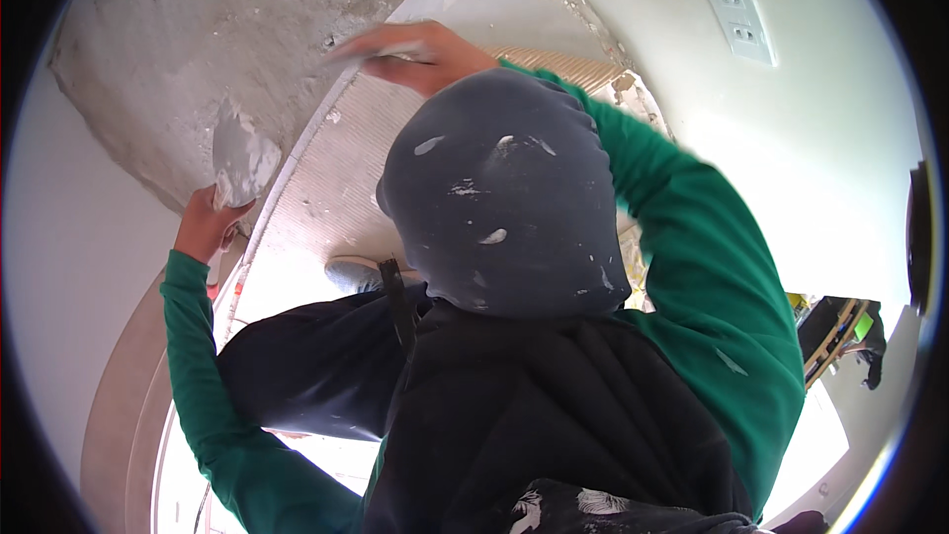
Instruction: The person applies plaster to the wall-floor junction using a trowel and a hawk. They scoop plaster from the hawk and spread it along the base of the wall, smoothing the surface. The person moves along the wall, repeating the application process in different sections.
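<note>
The left hand [210,224] has its grip closed on a scraper [240,151], blade up against the rough gray patch [227,30]. The scraper looks light and stiff (the smeared white plaster could make it slick), so it is best held at its lower end, below the blade. The right hand [427,55] is blurred; I cannot tell whether it holds anything.

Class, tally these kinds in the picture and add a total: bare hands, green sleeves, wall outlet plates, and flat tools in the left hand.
Bare hands: 2 (left hand, right hand)
Green sleeves: 2
Wall outlet plate: 1
Flat tool in the left hand: 1
Total: 6
</note>
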`<state>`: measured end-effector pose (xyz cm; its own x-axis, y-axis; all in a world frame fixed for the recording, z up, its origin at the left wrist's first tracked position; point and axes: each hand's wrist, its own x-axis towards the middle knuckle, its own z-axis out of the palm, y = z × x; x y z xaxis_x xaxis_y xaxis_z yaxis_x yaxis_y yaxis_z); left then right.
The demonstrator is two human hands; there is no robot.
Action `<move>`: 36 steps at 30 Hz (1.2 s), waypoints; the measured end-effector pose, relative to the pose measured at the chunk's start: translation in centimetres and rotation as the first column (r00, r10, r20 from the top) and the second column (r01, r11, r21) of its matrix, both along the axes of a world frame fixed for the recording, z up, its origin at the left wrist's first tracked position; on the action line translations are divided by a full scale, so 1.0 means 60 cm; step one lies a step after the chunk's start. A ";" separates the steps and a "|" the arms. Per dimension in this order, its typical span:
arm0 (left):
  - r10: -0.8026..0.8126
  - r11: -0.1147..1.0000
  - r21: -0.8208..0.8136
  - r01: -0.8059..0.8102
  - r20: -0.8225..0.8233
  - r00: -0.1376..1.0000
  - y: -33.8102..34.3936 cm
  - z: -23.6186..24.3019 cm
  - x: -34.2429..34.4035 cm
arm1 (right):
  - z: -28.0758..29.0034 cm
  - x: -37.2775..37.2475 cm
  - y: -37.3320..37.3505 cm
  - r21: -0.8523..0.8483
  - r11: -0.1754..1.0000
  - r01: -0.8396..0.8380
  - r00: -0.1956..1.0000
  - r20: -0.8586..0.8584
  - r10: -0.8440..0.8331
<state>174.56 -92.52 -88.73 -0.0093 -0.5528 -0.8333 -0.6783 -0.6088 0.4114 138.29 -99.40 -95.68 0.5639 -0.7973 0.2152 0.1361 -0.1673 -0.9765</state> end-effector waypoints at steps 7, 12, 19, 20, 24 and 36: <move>0.185 0.947 -0.236 -0.220 -0.160 0.970 0.026 0.037 0.015 | 0.094 0.138 -0.052 -0.672 0.691 -0.267 0.949 -0.058 0.310; 0.206 0.863 -0.450 -0.230 -0.102 0.973 0.058 0.055 0.052 | -0.015 0.113 -0.092 -0.542 0.646 -0.537 0.799 -0.572 0.184; 0.087 0.710 -0.674 0.203 0.371 0.925 0.017 0.059 0.072 | 0.138 0.086 -0.136 0.470 0.876 0.107 0.994 -0.073 -0.082; 0.080 0.686 -0.694 0.221 0.373 0.924 0.021 0.050 0.071 | 0.148 0.106 -0.132 0.480 0.876 0.042 0.996 0.047 -0.073; 0.193 0.845 -0.462 -0.269 -0.206 0.959 0.041 0.063 0.065 | 0.164 0.125 -0.118 0.191 0.976 -0.104 0.921 -0.351 0.167; 0.139 0.920 -0.173 -0.351 -0.693 0.708 0.013 0.052 -0.077 | -0.014 0.214 -0.036 0.648 0.692 -0.320 0.947 0.200 0.251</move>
<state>169.96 -91.75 -85.61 -0.3237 -0.8148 -0.4810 -0.0140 -0.5042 0.8635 151.16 -101.58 -96.51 0.7943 -0.5559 -0.2452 0.1593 0.5800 -0.7989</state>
